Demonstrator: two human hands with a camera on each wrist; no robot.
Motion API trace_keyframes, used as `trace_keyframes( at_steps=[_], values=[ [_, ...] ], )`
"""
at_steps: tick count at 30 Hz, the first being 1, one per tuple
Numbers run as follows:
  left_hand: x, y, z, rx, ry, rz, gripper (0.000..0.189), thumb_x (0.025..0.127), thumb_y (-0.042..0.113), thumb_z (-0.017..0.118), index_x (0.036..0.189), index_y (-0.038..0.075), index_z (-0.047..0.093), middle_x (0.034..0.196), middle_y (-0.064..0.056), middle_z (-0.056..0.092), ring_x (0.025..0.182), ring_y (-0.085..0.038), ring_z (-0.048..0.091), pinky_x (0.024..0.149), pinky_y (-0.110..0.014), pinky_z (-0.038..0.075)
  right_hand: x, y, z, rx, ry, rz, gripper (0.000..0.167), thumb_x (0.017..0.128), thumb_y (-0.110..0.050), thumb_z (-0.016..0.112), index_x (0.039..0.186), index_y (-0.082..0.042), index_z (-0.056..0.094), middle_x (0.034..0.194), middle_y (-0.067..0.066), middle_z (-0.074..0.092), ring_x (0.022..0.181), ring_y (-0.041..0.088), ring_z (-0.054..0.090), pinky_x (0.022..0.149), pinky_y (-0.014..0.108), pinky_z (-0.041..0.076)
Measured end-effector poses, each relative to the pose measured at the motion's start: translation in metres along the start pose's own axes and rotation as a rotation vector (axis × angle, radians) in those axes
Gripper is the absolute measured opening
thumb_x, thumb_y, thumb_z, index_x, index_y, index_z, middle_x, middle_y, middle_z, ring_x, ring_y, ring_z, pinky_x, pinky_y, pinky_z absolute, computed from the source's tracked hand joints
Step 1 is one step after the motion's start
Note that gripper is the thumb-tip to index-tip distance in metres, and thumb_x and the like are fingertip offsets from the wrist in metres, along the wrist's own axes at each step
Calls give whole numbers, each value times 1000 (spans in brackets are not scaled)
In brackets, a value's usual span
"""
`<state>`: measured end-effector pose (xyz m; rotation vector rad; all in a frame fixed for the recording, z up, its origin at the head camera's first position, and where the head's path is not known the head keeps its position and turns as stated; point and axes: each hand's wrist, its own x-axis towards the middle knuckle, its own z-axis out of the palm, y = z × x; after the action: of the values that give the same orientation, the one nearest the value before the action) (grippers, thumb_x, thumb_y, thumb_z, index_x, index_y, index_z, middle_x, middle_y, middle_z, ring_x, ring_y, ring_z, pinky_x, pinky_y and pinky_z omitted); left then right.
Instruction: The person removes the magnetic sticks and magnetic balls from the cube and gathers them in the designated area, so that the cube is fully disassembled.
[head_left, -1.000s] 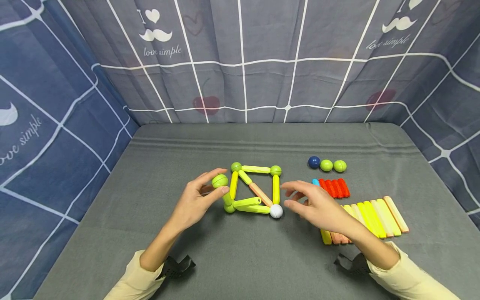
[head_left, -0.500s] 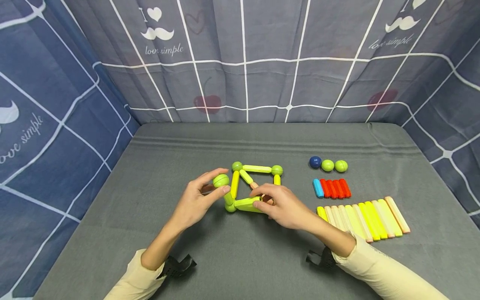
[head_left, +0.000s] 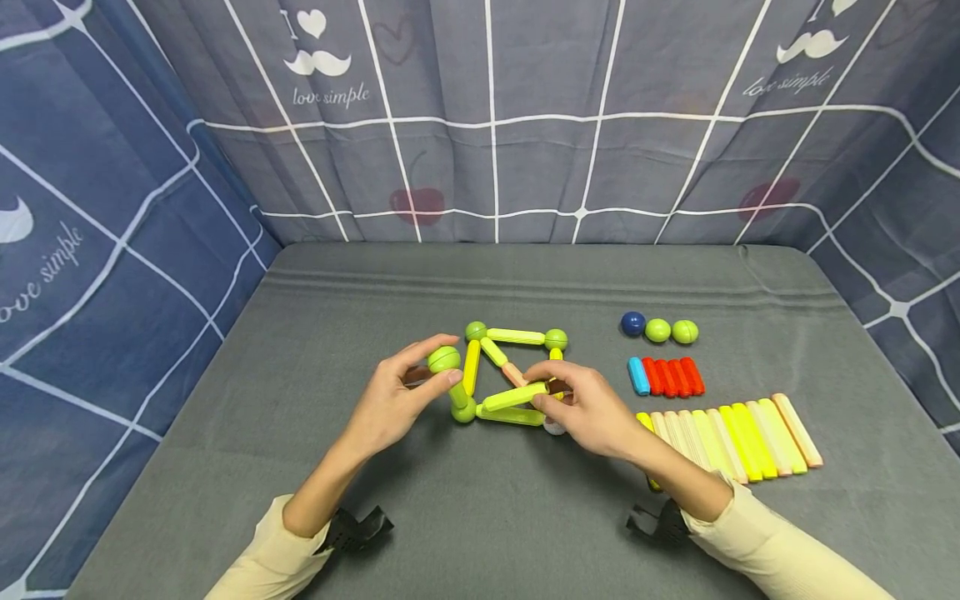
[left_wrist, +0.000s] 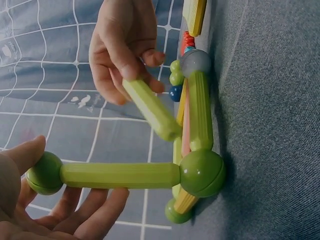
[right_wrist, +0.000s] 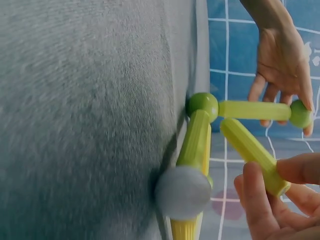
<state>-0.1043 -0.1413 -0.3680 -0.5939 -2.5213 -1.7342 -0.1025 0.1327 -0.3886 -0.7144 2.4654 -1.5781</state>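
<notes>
My left hand [head_left: 388, 402] pinches a green ball [head_left: 445, 359] on top of an upright green magnetic rod [left_wrist: 120, 175]. That rod stands on a green corner ball [left_wrist: 202, 172] of a flat four-sided frame with a diagonal. Between thumb and fingers, my right hand [head_left: 588, 410] grips one end of a loose yellow-green magnetic rod [right_wrist: 250, 152]. This rod slants over the frame's front rod [head_left: 517, 417], its free end close to the corner ball but apart from it. The white ball [right_wrist: 182, 192] at the front right corner is partly hidden by my right hand in the head view.
Right of the frame, a dark blue ball [head_left: 633, 324] and two green balls [head_left: 671, 332] sit in a row. Below them lie a short blue rod [head_left: 639, 377] and several short red rods [head_left: 675, 377]. A row of long yellow and wooden rods [head_left: 742, 437] lies nearest my right forearm.
My right hand came leftward, took hold of the leaning yellow-green rod and drew it slightly right, off the corner ball. My left hand stays on the top green ball.
</notes>
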Motion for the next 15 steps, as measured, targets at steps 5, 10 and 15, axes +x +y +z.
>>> trace_keyframes(
  at_steps=[5, 10, 15],
  values=[
    [0, 0, 1, 4, 3, 3, 42, 93, 18, 72, 134, 16, 62, 130, -7, 59, 111, -24, 60, 94, -45, 50, -8, 2, -10, 144, 62, 0, 33, 91, 8, 61, 123, 2, 57, 109, 18, 63, 94, 38, 67, 70, 34, 57],
    [0, 0, 1, 11, 6, 3, 42, 93, 19, 72, 134, 16, 62, 133, -10, 58, 114, -24, 58, 96, -46, 48, -20, 5, -22, 209, 114, -3, 41, 90, 12, 60, 129, 6, 50, 112, 27, 57, 93, 35, 65, 67, 40, 58],
    [0, -1, 2, 14, 10, 7, 42, 93, 19, 72, 134, 16, 62, 130, -8, 59, 113, -24, 58, 96, -46, 48, -34, 9, -36, 202, 176, -75, 45, 90, 15, 59, 133, 8, 46, 108, 23, 61, 83, 23, 66, 61, 39, 58]
  ],
)
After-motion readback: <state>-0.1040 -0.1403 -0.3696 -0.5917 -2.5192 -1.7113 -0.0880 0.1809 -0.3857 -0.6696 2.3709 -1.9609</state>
